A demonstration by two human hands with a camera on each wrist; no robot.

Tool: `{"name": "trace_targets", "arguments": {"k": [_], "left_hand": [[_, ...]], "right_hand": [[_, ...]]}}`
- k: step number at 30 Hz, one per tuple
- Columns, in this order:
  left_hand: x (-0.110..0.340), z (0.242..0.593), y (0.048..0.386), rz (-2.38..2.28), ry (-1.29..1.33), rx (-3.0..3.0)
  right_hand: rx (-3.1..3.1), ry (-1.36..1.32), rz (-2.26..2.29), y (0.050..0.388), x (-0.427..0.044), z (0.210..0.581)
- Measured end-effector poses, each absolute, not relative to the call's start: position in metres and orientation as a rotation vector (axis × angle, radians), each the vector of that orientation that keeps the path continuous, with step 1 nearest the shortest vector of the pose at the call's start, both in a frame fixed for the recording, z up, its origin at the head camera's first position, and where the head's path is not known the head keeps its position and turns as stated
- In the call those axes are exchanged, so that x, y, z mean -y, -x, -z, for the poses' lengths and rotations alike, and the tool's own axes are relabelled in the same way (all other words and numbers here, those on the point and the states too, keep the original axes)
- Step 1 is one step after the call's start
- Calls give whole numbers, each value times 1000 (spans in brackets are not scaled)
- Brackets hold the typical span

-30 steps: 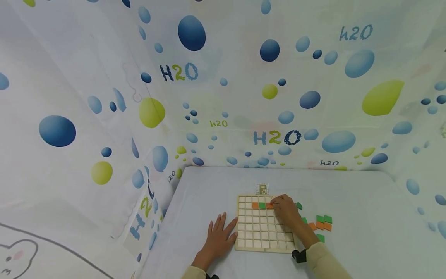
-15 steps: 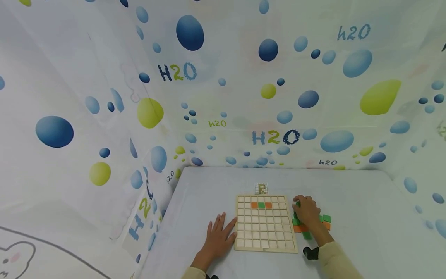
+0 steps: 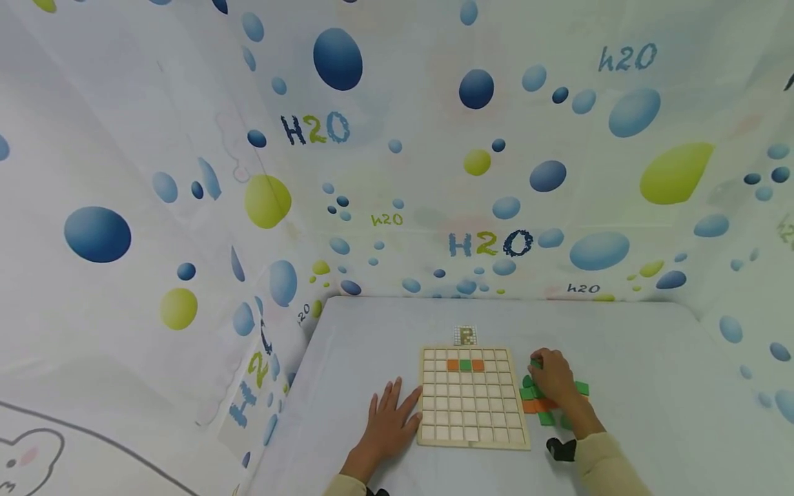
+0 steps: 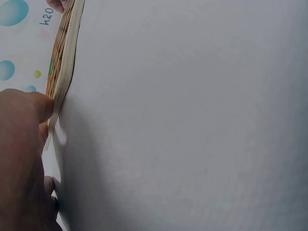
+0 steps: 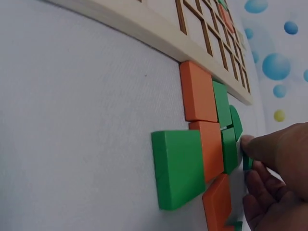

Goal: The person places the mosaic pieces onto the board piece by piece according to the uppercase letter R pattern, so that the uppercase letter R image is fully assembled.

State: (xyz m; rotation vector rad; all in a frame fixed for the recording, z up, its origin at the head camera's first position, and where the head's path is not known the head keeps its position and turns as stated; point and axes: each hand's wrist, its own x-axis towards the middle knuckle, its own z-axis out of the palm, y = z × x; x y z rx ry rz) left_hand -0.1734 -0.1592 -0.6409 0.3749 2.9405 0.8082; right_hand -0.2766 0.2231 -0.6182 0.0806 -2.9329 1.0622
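A wooden grid board (image 3: 474, 445) lies flat on the white-covered table. In its second row from the top sit an orange tile (image 3: 453, 365), a green tile (image 3: 466, 365) and another orange tile (image 3: 478, 365). My left hand (image 3: 389, 424) rests spread at the board's left edge, the thumb touching the frame. Right of the board, my right hand (image 3: 554, 377) is over the loose tiles. Its thumb and fingers pinch a green tile (image 5: 248, 162), mostly covered by the fingers. Just beside them lies a green piece with a rounded edge (image 5: 235, 122).
Loose orange tiles (image 5: 198, 94) and green tiles (image 5: 180, 168) lie beside the board's right edge, partly under my right hand. A small pattern card (image 3: 465, 335) lies beyond the board's far edge. A printed cloth wall (image 3: 397, 262) stands behind the table.
My right hand has left the orange tile on the board and moved right to the loose tiles, where it now holds a green tile. Some loose tiles have shifted. My left hand stays put.
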Motion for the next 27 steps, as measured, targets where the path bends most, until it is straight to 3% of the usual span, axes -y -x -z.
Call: {"name": "trace_targets", "arguments": {"k": [9, 27], "left_hand": [[159, 644, 172, -845, -385, -2959], [158, 635, 172, -830, -368, -2924]], "right_hand": [[2917, -222, -1057, 277, -227, 619], [2942, -185, -1123, 283, -230, 628]]}}
